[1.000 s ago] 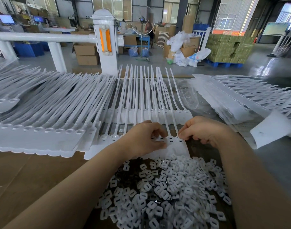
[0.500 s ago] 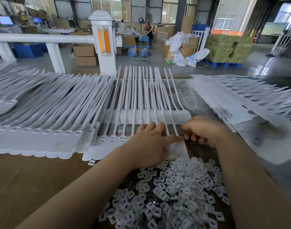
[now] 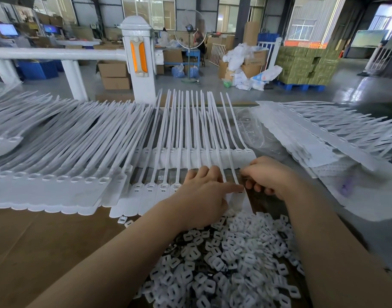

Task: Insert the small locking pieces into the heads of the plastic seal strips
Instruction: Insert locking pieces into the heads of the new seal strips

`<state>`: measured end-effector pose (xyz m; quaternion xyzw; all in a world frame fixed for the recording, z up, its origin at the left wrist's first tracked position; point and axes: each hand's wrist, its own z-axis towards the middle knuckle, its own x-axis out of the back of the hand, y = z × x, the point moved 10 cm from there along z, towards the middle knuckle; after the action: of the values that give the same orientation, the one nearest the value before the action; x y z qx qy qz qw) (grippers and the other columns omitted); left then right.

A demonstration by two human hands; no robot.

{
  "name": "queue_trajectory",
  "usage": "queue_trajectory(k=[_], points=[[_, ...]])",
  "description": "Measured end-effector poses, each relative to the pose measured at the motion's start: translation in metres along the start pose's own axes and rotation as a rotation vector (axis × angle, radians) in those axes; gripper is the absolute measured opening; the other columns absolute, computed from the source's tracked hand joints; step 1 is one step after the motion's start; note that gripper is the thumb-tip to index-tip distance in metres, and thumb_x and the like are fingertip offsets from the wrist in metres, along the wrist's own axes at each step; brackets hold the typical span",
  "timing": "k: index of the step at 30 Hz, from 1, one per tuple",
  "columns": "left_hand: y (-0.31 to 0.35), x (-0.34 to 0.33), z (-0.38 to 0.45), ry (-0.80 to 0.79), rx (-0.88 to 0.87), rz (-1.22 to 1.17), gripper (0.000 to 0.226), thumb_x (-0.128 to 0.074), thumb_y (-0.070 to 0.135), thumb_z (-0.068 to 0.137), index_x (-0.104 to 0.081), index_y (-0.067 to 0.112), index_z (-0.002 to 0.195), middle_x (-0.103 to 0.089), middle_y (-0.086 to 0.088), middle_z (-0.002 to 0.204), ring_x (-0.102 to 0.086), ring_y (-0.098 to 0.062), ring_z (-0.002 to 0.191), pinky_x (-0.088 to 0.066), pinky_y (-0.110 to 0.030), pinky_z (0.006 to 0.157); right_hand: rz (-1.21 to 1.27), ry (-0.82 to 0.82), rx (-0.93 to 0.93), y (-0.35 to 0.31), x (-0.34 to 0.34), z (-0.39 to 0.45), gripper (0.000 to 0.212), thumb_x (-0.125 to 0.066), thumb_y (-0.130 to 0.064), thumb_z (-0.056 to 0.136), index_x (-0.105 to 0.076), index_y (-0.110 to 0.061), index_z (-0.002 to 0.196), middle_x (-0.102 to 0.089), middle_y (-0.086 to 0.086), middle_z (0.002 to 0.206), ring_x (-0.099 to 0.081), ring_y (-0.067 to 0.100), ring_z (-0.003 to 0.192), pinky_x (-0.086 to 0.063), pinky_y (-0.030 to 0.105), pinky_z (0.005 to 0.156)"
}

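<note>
On the far left we saw a wide stack of white plastic seal strips (image 3: 57,187) lying on the brown cardboard tabletop (image 3: 34,241), their heads toward us. Next came the short row of white seal strips being worked (image 3: 150,192), four heads showing inserted pieces. Our left hand (image 3: 204,194) lay flat over that row, fingers together and straight, the forefinger tip (image 3: 238,187) pressing the head of the rightmost strip. Just beside it, our right hand (image 3: 270,176) had its fingers curled under; whether they pinched a piece we could not tell. Below both hands lay the heap of small white plastic locking pieces (image 3: 230,263).
</note>
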<state>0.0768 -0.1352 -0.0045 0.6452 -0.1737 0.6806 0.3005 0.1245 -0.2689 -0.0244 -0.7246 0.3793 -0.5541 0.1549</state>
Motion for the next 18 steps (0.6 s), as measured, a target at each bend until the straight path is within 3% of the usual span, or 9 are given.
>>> queue_trajectory(k=[6, 10, 12, 14, 18], points=[[-0.005, -0.005, -0.004, -0.062, -0.047, -0.007, 0.054, -0.033, 0.032, 0.099, -0.023, 0.05, 0.148, -0.035, 0.003, 0.125, -0.028, -0.017, 0.117, -0.023, -0.037, 0.102, -0.048, 0.008, 0.04, -0.005, -0.001, 0.001, 0.026, -0.056, -0.024, 0.096, -0.07, -0.001, 0.097, -0.062, 0.003, 0.063, -0.045, 0.012, 0.046, -0.029, 0.022, 0.037], [-0.021, 0.018, -0.004, 0.013, -0.021, -0.214, 0.044, -0.051, 0.028, 0.095, -0.044, 0.049, 0.133, -0.041, 0.008, 0.123, -0.038, -0.013, 0.115, -0.029, -0.032, 0.102, -0.076, 0.01, 0.047, -0.007, 0.0, 0.001, 0.025, -0.057, -0.028, 0.096, -0.069, -0.005, 0.096, -0.061, 0.001, 0.061, -0.045, 0.011, 0.045, -0.03, 0.023, 0.039], [-0.033, 0.025, -0.006, 0.003, 0.023, -0.386, 0.03, -0.061, 0.019, 0.092, -0.06, 0.037, 0.116, -0.052, 0.009, 0.11, -0.049, -0.006, 0.1, -0.04, -0.025, 0.092, -0.081, 0.01, 0.051, -0.008, 0.0, 0.002, 0.026, -0.058, -0.029, 0.096, -0.068, -0.006, 0.095, -0.061, 0.001, 0.061, -0.045, 0.011, 0.044, -0.031, 0.023, 0.04], [-0.035, 0.022, -0.008, -0.072, 0.047, -0.474, 0.02, -0.065, 0.017, 0.089, -0.068, 0.032, 0.103, -0.057, 0.013, 0.093, -0.053, 0.005, 0.082, -0.042, -0.018, 0.076, -0.098, 0.02, 0.062, -0.009, 0.001, 0.002, 0.027, -0.059, -0.03, 0.096, -0.068, -0.005, 0.091, -0.061, 0.0, 0.06, -0.045, 0.01, 0.042, -0.031, 0.022, 0.038], [-0.017, 0.011, -0.009, -0.192, 0.034, -0.464, 0.017, -0.065, 0.025, 0.088, -0.07, 0.034, 0.102, -0.06, 0.014, 0.084, -0.054, 0.009, 0.071, -0.046, -0.018, 0.068, -0.113, 0.04, 0.092, -0.011, 0.002, 0.001, 0.032, -0.062, -0.038, 0.094, -0.068, -0.007, 0.086, -0.062, 0.0, 0.061, -0.045, 0.012, 0.044, -0.032, 0.023, 0.041]])
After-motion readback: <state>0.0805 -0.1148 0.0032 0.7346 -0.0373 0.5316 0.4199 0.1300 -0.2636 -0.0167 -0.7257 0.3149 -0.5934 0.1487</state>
